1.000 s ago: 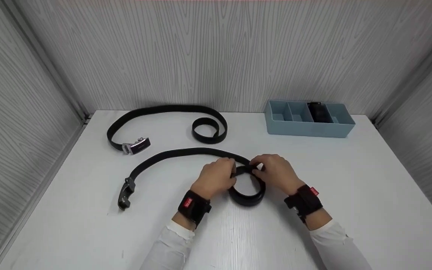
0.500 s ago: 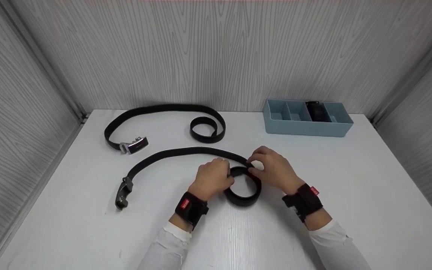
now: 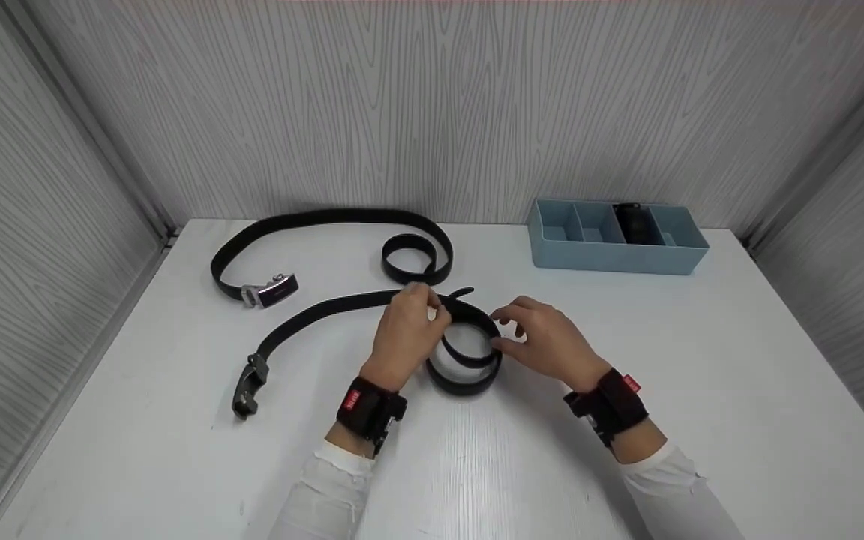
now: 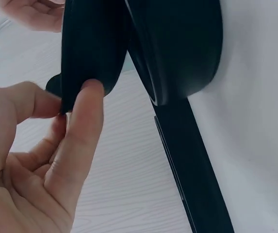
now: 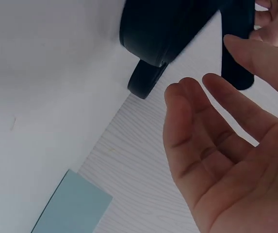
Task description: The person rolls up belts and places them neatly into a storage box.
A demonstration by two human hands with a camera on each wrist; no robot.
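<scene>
A black belt (image 3: 334, 306) stands on its edge on the white table, its dark buckle (image 3: 250, 386) at the left and its other end wound into loose loops. My left hand (image 3: 406, 330) pinches the strap at the loops; in the left wrist view thumb and finger hold the strap (image 4: 92, 43) near its tip. Beside the loops' right side is my right hand (image 3: 552, 341), fingers apart. The right wrist view has its thumb (image 5: 255, 56) over the strap; whether it touches, I cannot tell.
Behind lies a second black belt (image 3: 342, 217) with a silver-edged buckle (image 3: 271, 291) and a curled end. A blue divided box (image 3: 612, 259) stands back right, a dark rolled item (image 3: 636, 225) in one compartment. Grey wood-grain walls enclose the table.
My left hand has moved left and away from me with the strap. The tight ring has loosened into separate loops shifted left, and a strap tip now sticks out. The right hand's fingers have left the strap.
</scene>
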